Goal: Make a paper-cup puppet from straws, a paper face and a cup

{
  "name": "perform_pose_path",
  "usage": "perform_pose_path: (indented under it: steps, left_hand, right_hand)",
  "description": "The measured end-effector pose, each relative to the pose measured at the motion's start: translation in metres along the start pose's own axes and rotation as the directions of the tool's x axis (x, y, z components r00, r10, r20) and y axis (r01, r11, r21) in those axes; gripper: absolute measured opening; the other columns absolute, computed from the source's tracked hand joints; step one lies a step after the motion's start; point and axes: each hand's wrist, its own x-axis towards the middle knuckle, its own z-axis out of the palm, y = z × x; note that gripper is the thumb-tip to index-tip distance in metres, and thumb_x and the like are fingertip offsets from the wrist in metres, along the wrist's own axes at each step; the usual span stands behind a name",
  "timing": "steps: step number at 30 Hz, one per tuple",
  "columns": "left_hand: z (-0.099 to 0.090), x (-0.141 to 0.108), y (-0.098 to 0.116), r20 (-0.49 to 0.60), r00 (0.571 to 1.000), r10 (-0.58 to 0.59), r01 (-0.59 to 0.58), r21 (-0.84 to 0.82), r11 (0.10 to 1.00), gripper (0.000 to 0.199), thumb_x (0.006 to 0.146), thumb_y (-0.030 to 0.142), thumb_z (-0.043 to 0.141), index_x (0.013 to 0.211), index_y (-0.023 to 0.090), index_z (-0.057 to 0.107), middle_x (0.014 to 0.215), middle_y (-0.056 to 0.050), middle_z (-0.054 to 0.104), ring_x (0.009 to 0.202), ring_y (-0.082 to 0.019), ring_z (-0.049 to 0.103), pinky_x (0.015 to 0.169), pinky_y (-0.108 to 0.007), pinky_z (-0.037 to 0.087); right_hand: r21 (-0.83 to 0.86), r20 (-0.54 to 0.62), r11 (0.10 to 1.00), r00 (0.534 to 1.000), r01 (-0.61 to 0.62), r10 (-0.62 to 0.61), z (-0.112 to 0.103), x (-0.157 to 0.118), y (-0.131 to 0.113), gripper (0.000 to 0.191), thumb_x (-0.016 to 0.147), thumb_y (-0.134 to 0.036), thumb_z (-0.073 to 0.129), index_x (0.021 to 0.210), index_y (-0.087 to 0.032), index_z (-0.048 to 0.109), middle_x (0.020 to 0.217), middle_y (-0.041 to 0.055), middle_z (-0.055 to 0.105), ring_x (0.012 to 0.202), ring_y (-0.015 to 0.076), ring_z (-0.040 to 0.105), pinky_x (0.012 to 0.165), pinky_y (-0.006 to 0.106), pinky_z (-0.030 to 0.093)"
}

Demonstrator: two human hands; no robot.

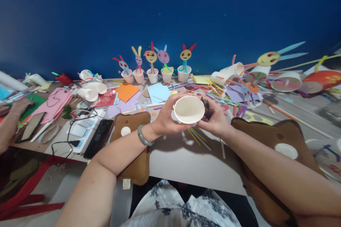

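Observation:
A white paper cup [189, 110] is held above the near edge of the table, tilted so that its open mouth faces me and its bare inside shows. My left hand [167, 117] is closed around the cup's left side, with a grey bangle on that wrist. On the other side, my right hand [215, 117] is closed against the cup, its fingertips under the rim. Between the right fingers and the cup wall is a small dark, pointed thing [207, 109] that I cannot make out. The cup's outer wall is mostly hidden.
Several paper-cup figures [184, 72] stand along the blue wall. Coloured sticks [213, 90] and paper sheets [158, 93] litter the table. Brown cushions [133, 149] flank my arms. A power strip [86, 131] and phones lie left, near another person's hand [21, 108].

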Motion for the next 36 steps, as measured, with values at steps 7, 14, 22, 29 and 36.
perform_pose_path:
  steps: [7,14,22,29,36]
  left_hand:
    - [-0.004,-0.001,0.001,0.012,1.0,-0.021,0.021,0.032,0.999,0.077,0.076,0.045,0.08,0.139,0.027,0.04,0.132,-0.013,0.052,0.124,-0.03,0.057,0.107,-0.05,0.046]
    - [-0.004,-0.002,-0.004,-0.003,0.999,-0.037,0.037,0.041,0.998,0.078,0.075,0.047,0.081,0.139,0.027,0.041,0.13,-0.011,0.053,0.123,-0.029,0.057,0.107,-0.048,0.046]
    - [-0.005,-0.002,-0.003,0.022,0.998,-0.066,0.066,0.004,0.998,0.079,0.076,0.049,0.08,0.14,0.028,0.04,0.135,-0.012,0.052,0.128,-0.03,0.054,0.11,-0.05,0.044]
    - [-0.004,0.002,0.003,0.033,0.999,-0.02,0.021,-0.026,0.999,0.073,0.076,0.047,0.079,0.137,0.026,0.044,0.133,-0.013,0.056,0.129,-0.031,0.055,0.111,-0.052,0.043]
    - [-0.005,0.005,0.006,0.047,0.998,-0.035,0.038,-0.057,0.998,0.071,0.073,0.044,0.082,0.132,0.027,0.047,0.132,-0.012,0.058,0.131,-0.033,0.055,0.112,-0.053,0.041]
  right_hand:
    - [0.047,-0.01,0.998,0.999,-0.044,0.044,0.002,0.001,-0.004,0.054,0.061,-0.041,0.092,0.102,-0.023,0.061,0.089,0.0034,0.061,0.092,0.0235,0.064,0.078,0.034,0.054]
    - [0.07,-0.011,0.996,0.999,-0.05,0.051,0.002,0.001,-0.002,0.049,0.06,-0.037,0.092,0.093,-0.023,0.058,0.09,0.0028,0.062,0.089,0.0208,0.062,0.074,0.031,0.052]
    - [0.066,-0.013,0.997,0.999,-0.046,0.047,0.002,0.001,-0.002,0.055,0.06,-0.04,0.092,0.101,-0.023,0.06,0.097,0.0048,0.064,0.09,0.0215,0.062,0.073,0.032,0.052]
    - [0.039,-0.031,0.999,0.999,-0.012,0.014,0.002,-0.001,-0.003,0.059,0.059,-0.043,0.092,0.104,-0.024,0.059,0.092,0.004,0.062,0.097,0.0248,0.063,0.077,0.033,0.054]
    - [0.007,-0.041,1.0,0.999,-0.024,0.025,0.002,0.0,-0.002,0.063,0.056,-0.048,0.092,0.105,-0.025,0.061,0.095,0.0062,0.064,0.095,0.0262,0.063,0.077,0.035,0.053]
